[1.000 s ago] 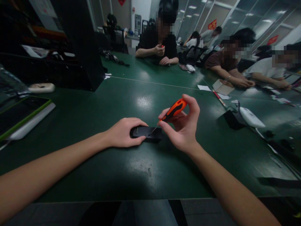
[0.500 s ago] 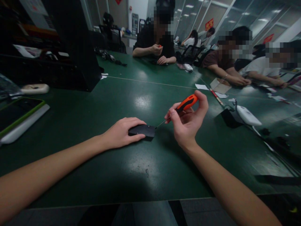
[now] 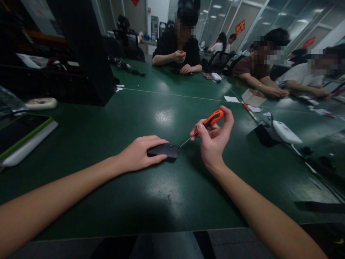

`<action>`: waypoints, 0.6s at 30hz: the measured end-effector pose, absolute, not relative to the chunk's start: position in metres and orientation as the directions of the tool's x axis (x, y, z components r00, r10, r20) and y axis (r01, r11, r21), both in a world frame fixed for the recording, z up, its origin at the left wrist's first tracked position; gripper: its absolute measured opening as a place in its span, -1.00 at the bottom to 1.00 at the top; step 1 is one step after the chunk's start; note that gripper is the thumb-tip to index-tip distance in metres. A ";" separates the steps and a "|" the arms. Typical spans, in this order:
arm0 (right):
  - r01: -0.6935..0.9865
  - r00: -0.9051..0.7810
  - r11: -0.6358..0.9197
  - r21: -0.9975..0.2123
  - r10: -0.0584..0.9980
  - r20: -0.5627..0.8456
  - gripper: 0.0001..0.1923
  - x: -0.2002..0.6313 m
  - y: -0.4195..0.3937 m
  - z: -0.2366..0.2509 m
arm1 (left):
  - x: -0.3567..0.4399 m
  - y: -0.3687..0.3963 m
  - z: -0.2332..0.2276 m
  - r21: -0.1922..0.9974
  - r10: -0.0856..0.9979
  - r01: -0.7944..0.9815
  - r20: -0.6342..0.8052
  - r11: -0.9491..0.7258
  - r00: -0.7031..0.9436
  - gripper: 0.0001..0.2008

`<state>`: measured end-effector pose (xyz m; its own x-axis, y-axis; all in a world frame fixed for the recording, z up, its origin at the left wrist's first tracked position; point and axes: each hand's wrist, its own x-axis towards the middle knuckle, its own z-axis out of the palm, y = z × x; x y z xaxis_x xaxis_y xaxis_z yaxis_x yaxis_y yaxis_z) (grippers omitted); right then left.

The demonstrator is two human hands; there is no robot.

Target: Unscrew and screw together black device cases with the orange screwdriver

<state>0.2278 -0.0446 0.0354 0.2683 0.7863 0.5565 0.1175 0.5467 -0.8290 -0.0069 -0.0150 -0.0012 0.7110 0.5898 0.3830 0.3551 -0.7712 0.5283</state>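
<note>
The left hand lies palm down on a flat black case in the near middle of the green table, fingers pressed together along the case's top and thumb against its near edge. The right hand, just right of the case, pinches an orange screwdriver between thumb and curled fingers. The handle points up to the right and the thin shaft slants down left, its tip touching the case's right end. No brand or lettering can be read on case or screwdriver.

To the right lie a white device beside a black block, and farther off a small cardboard box with paper scraps. At the left edge sits a green-rimmed tablet. Other people sit at the far side, their hands on the table. Red signs hang on the far glass wall, their writing too small to read.
</note>
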 end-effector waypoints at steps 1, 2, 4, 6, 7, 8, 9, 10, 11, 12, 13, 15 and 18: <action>0.123 0.274 0.553 -0.824 0.779 0.564 -0.40 0.229 -0.043 0.036 | -0.007 -0.015 -0.001 0.527 0.589 0.354 0.386 -0.772 0.710 -0.57; 0.128 0.280 0.561 -0.818 0.771 0.572 -0.41 0.230 -0.042 0.037 | -0.007 -0.015 -0.002 0.526 0.588 0.354 0.388 -0.773 0.709 -0.56; 0.129 0.288 0.576 -0.807 0.757 0.586 -0.42 0.232 -0.040 0.038 | -0.007 -0.015 -0.002 0.524 0.587 0.352 0.395 -0.776 0.707 -0.56; 0.126 0.284 0.579 -0.806 0.757 0.588 -0.42 0.233 -0.040 0.038 | -0.008 -0.015 -0.002 0.525 0.584 0.346 0.400 -0.777 0.706 -0.55; 0.126 0.277 0.575 -0.808 0.762 0.585 -0.43 0.233 -0.040 0.037 | -0.008 -0.014 -0.002 0.527 0.583 0.341 0.406 -0.778 0.704 -0.55; 0.126 0.270 0.570 -0.812 0.768 0.581 -0.43 0.232 -0.040 0.036 | -0.008 -0.014 -0.002 0.528 0.583 0.338 0.410 -0.779 0.701 -0.54; 0.126 0.264 0.564 -0.816 0.774 0.576 -0.42 0.231 -0.040 0.034 | -0.008 -0.015 -0.002 0.525 0.583 0.340 0.414 -0.780 0.699 -0.54; 0.124 0.261 0.556 -0.822 0.781 0.568 -0.42 0.230 -0.040 0.033 | -0.009 -0.015 -0.002 0.515 0.582 0.346 0.418 -0.784 0.697 -0.54; 0.117 0.264 0.547 -0.829 0.788 0.557 -0.41 0.229 -0.040 0.031 | -0.009 -0.015 -0.002 0.499 0.579 0.354 0.422 -0.791 0.698 -0.54; 0.103 0.273 0.533 -0.840 0.797 0.539 -0.40 0.229 -0.039 0.029 | -0.009 -0.015 -0.001 0.476 0.572 0.364 0.425 -0.801 0.702 -0.54; 0.080 0.287 0.516 -0.853 0.807 0.515 -0.38 0.228 -0.038 0.027 | -0.009 -0.015 -0.001 0.448 0.564 0.377 0.424 -0.811 0.709 -0.54; 0.009 0.324 0.472 -0.882 0.833 0.449 -0.33 0.229 -0.034 0.022 | -0.008 -0.016 0.000 0.391 0.551 0.403 0.423 -0.827 0.720 -0.54; -0.126 0.384 0.377 -0.918 0.872 0.305 -0.24 0.232 -0.026 0.016 | -0.007 -0.018 -0.001 0.322 0.529 0.423 0.434 -0.847 0.730 -0.55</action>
<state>0.2322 -0.0262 0.0155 0.3836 0.8716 0.3051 -0.1258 0.3766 -0.9178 -0.0072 -0.0179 -0.0006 0.7298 0.5286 0.4336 0.4226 -0.8473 0.3218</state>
